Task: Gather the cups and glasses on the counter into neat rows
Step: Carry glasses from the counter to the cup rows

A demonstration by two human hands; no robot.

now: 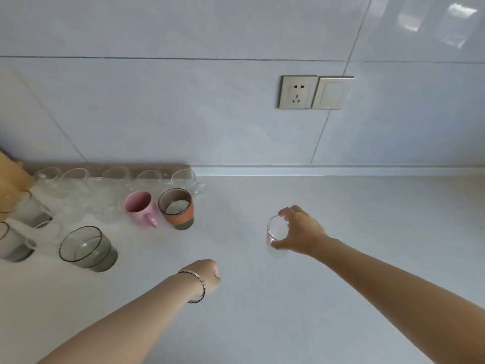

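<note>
Fingers of the right hand curl over the far rim of a clear drinking glass while the thumb presses its near side, so the glass sits clamped between them, out on the open white counter and well apart from the other cups. Whether its base touches the counter cannot be told. The left hand is closed in a loose fist holding nothing, low over the counter, with a beaded bracelet around the wrist.

To the left, a pink mug and an orange-banded cup stand just beside each other. Behind them a row of clear glass cups runs along the wall. A smoky grey glass tumbler stands nearer the front edge, with grey mugs at the far left. On the tiled wall, a power socket sits beside a light switch.
</note>
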